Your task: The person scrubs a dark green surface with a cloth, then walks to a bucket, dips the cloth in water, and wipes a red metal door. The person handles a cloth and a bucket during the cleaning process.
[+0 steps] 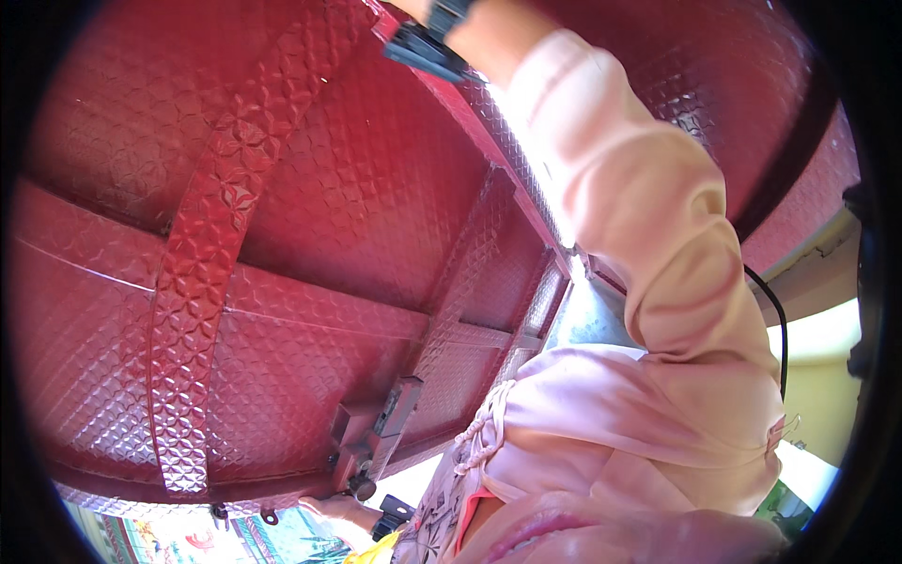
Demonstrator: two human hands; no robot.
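A large red embossed sheet-metal door (pixel 338 162), crossed by raised metal bands (pixel 190 310), fills the left and middle of the view. My left hand (pixel 328 509) is at the door's lower edge, just below a metal lock box (pixel 377 430) with a round knob (pixel 363 488). Its fingers are partly hidden, so its grip is unclear. A dark strap with a device (pixel 393 515) is on that wrist. My right arm, in a pale pink sleeve (pixel 655 211), reaches up across the door's edge. Its wrist bears a black strapped device (pixel 426 49), and the hand runs out of view at the top.
Small metal lugs (pixel 269 517) stick out along the door's lower edge. Another red metal panel (pixel 712 92) stands at the upper right, with a bright gap between the two. A black cable (pixel 775 303) hangs at the right, before a pale yellow wall (pixel 821 359).
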